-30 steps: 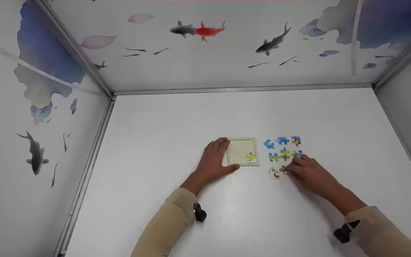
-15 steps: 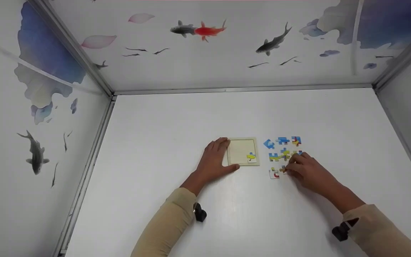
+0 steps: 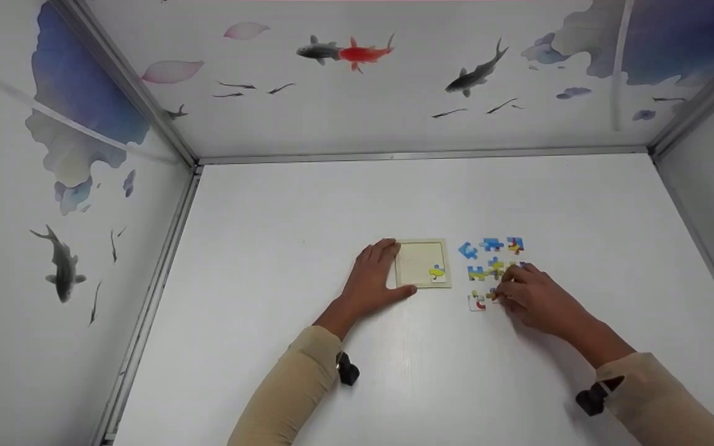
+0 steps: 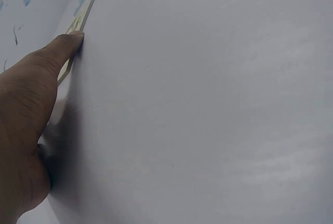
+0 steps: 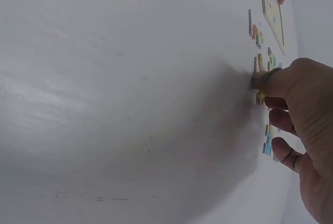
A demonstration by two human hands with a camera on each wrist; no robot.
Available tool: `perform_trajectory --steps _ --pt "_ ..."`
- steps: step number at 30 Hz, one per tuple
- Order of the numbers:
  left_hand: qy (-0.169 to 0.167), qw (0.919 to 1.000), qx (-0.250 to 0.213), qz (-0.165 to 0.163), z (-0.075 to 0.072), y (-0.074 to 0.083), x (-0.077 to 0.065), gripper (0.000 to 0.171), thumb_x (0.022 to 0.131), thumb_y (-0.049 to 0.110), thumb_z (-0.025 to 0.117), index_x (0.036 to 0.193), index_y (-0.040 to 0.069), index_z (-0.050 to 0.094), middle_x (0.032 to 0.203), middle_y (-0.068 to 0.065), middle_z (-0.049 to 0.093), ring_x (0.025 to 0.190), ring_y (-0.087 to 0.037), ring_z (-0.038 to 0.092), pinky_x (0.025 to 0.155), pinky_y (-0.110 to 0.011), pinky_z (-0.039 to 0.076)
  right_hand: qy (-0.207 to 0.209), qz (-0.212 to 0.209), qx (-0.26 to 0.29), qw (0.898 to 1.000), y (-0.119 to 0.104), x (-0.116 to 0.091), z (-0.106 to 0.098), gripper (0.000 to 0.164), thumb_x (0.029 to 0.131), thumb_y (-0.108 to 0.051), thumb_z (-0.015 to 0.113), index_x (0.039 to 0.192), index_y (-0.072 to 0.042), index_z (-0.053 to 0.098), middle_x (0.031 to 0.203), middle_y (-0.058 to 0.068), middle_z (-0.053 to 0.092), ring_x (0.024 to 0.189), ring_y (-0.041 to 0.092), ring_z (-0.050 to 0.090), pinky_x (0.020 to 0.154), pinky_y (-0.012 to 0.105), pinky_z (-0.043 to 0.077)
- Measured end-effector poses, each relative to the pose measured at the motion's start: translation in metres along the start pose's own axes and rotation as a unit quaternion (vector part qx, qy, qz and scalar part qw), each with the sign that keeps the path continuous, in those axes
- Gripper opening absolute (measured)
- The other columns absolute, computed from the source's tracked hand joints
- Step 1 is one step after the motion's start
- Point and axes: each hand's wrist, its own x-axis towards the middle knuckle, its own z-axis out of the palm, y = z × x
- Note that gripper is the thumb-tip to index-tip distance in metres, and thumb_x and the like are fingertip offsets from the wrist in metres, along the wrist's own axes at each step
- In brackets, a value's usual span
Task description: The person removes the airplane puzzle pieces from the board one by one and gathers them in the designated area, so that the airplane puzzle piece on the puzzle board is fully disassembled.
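My left hand (image 3: 369,282) spans the left side of a square wooden puzzle tray (image 3: 447,263), fingertips at its top left and thumb at its bottom edge. In the left wrist view the thumb touches the tray's edge. One yellow-and-white puzzle piece (image 3: 437,273) lies in the tray's bottom right corner. My right hand (image 3: 540,303) pinches a puzzle piece (image 5: 255,66) in the bottom row of loose pieces; the fingers hide much of it. Its thumb presses on the piece's near side in the right wrist view. Beside it lies a white piece with red (image 3: 476,301).
Several loose pieces are laid in rows right of the tray, among them blue ones (image 3: 491,244) and a blue-and-yellow one (image 3: 476,273). The white table (image 3: 332,204) ends at a metal strip (image 3: 394,157) below the back wall, printed with fish.
My right hand has shifted very slightly, its fingertips staying at the bottom-row piece. The left hand, tray and loose pieces look unmoved.
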Motion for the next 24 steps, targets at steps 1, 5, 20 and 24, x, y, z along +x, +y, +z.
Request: perform_trajectory --steps 1,5,20,24 --pt "0.000 1.0000 0.001 -0.001 0.000 0.000 0.000 0.101 0.098 0.069 0.068 0.174 0.013 0.034 0.179 -0.005 0.033 0.165 -0.029 0.033 0.137 -0.049 0.028 0.002 -0.002 0.003 1.000 0.000 0.000 0.000 0.020 0.092 -0.004 0.088 0.109 -0.013 0.085 0.113 0.004 0.071 0.111 0.025 0.063 0.093 0.049 0.061" --pt "-0.001 1.0000 0.001 -0.002 0.001 0.000 0.000 0.101 0.098 0.069 0.069 0.174 0.014 0.034 0.179 -0.004 0.033 0.165 -0.029 0.034 0.137 -0.049 0.030 0.005 0.005 0.015 1.000 0.000 0.002 -0.001 0.021 0.089 -0.005 0.091 0.106 -0.017 0.085 0.113 0.002 0.069 0.109 0.022 0.061 0.091 0.046 0.061" --pt "0.001 1.0000 -0.005 0.005 -0.001 0.000 -0.001 0.101 0.099 0.071 0.066 0.174 0.011 0.034 0.179 -0.006 0.033 0.166 -0.030 0.033 0.137 -0.049 0.029 -0.012 0.005 0.007 1.000 -0.029 0.047 -0.002 0.021 0.094 -0.014 0.089 0.115 -0.011 0.084 0.115 0.006 0.069 0.106 0.023 0.057 0.086 0.043 0.057" --pt "0.001 1.0000 -0.005 0.007 -0.001 0.000 -0.001 0.101 0.098 0.071 0.067 0.173 0.011 0.035 0.179 -0.006 0.033 0.166 -0.030 0.033 0.137 -0.049 0.029 -0.017 -0.004 -0.004 1.000 -0.037 0.062 0.002 0.025 0.096 -0.019 0.088 0.118 -0.010 0.083 0.117 0.007 0.068 0.106 0.024 0.056 0.089 0.043 0.058"
